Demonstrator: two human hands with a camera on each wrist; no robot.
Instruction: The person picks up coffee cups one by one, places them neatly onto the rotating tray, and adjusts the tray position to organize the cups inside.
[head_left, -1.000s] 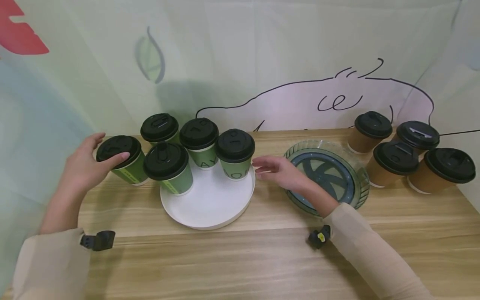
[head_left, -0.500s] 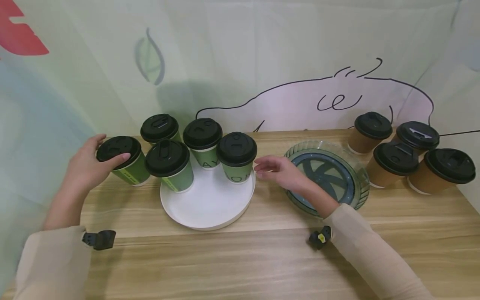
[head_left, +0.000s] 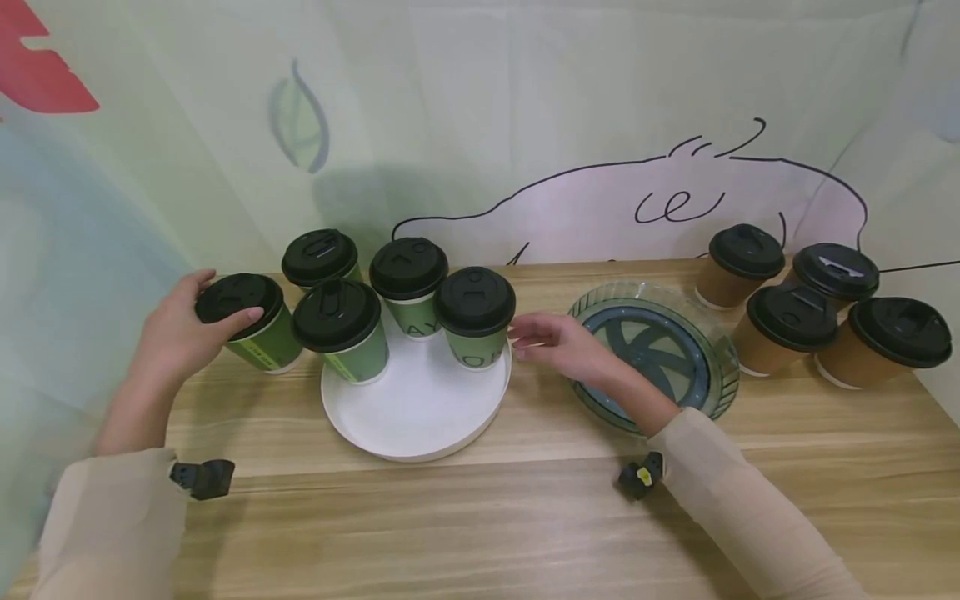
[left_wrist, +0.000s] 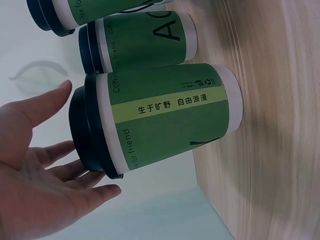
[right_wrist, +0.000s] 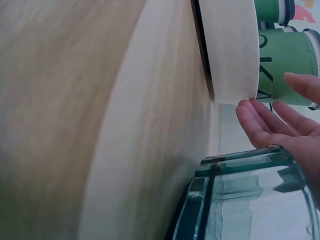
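My left hand (head_left: 180, 325) is around the black lid of the leftmost green paper coffee cup (head_left: 268, 337), which stands on the table. In the left wrist view, the thumb (left_wrist: 50, 102) is apart from the lid and the fingers reach behind it. On a round white tray (head_left: 420, 417) stand three lidded green cups: a left one (head_left: 360, 354), a back one (head_left: 414, 315) and a right one (head_left: 477, 346). My right hand (head_left: 558, 346) holds nothing, its loosely bent fingers right at the tray's edge beside the right cup.
Another green cup (head_left: 321, 257) stands behind the left ones. A ribbed clear glass dish (head_left: 723, 375) with a blue-green base lies under my right forearm. Several brown lidded cups (head_left: 772, 337) cluster at the right. A printed cloth (head_left: 465, 108) hangs behind the table.
The cups on the tray have shifted slightly clockwise: the back one rightward, the right one nearer, the left one slightly back. My left hand has moved a little right; my right has hardly moved.
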